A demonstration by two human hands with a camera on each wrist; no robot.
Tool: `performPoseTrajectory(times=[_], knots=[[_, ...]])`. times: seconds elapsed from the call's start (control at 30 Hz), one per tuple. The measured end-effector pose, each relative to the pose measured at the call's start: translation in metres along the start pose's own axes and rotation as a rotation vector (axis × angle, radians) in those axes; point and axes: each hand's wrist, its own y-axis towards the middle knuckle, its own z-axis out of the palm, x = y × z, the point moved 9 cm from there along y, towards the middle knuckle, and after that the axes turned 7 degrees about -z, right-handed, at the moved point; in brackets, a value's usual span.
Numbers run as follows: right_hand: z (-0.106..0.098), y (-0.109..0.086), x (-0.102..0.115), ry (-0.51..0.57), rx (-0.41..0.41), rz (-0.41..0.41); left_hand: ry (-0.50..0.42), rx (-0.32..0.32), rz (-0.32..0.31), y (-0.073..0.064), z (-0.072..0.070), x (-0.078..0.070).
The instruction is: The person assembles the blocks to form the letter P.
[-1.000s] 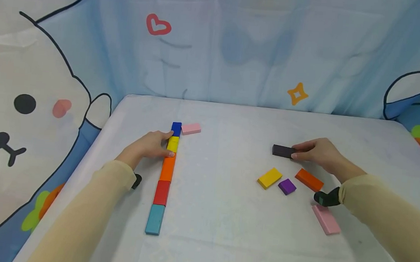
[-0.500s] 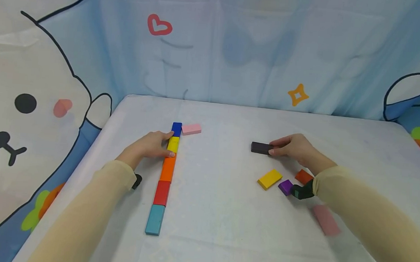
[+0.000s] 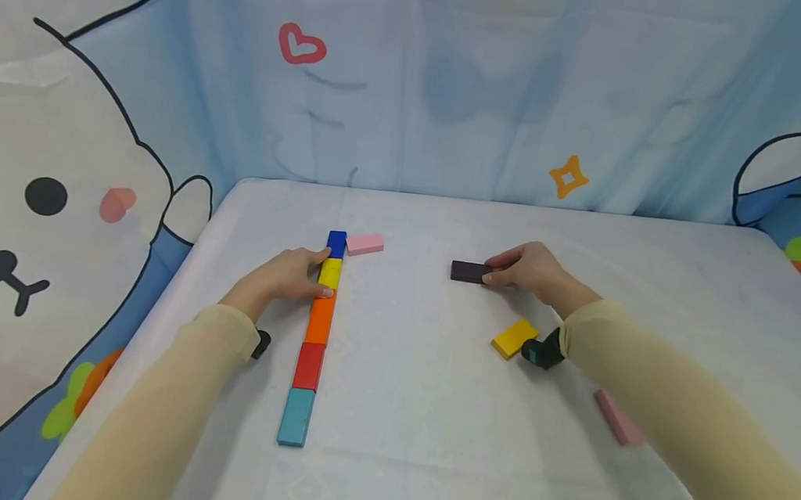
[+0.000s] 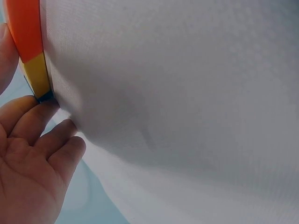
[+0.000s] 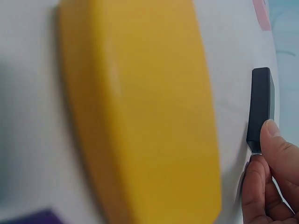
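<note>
My right hand (image 3: 534, 275) pinches one end of a black rectangular block (image 3: 468, 272) between thumb and fingers. The right wrist view shows the block (image 5: 259, 105) jutting out beyond the thumb. On the left, my left hand (image 3: 287, 274) rests along a straight row of blocks, fingertips by the blue block (image 3: 336, 243) and thumb on the orange one (image 3: 320, 318). A yellow block (image 3: 330, 273) lies between them; red (image 3: 308, 366) and teal (image 3: 295, 416) ones continue the row toward me. At its far end a pink block (image 3: 365, 244) sits at an angle beside the blue.
A loose yellow block (image 3: 514, 338) lies under the right wrist, filling much of the right wrist view. A purple block (image 5: 39, 217) shows at that view's lower edge. Another pink block (image 3: 619, 418) is partly covered by the right sleeve. A printed curtain (image 3: 413, 86) hangs behind the white table.
My right hand has carried the black block leftward across the table, toward the row. Its arm now hides the loose orange and purple blocks in the head view. The left hand stays in place.
</note>
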Motion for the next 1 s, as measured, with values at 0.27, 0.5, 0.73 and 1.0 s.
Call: performPoseTrajectory(times=[0.27,0.5,0.73,1.0], knots=[[0.012,0.006,0.019,0.016,0.008,-0.022,-0.009,0.005,0.002,0.000,0.000,0.000],[0.019,0.014,0.030,0.026,-0.002,-0.032,-0.008,0.002,0.004,0.001,0.000,0.000],[0.025,0.023,0.038,0.010,-0.031,-0.004,-0.009,-0.002,0.003,0.001,-0.002,0.000],[0.034,0.030,0.046,0.006,-0.058,0.000,-0.011,0.000,-0.010,0.001,-0.001,0.000]])
